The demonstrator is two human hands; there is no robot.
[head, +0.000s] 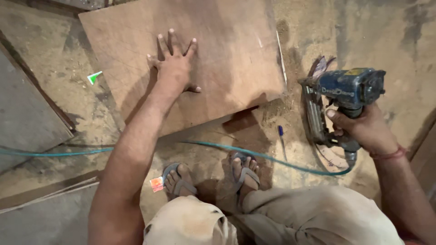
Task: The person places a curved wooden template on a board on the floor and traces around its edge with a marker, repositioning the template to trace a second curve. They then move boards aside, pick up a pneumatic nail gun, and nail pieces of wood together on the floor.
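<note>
My left hand (175, 68) lies flat with fingers spread on a brown plywood board (227, 54) that rests on the dusty floor. My right hand (363, 127) grips the handle of a blue pneumatic nail gun (347, 97), held to the right of the board with its metal magazine pointing down toward the sawdust. A teal air hose (254, 156) runs from the gun's base leftward across the floor in front of my sandalled feet (213, 177).
A blue pen (281, 136) lies on the sawdust by the board's lower right corner. A grey panel (27, 118) lies at the left, more boards at the lower left. A green scrap (94, 77) and a red wrapper (156, 183) lie on the floor.
</note>
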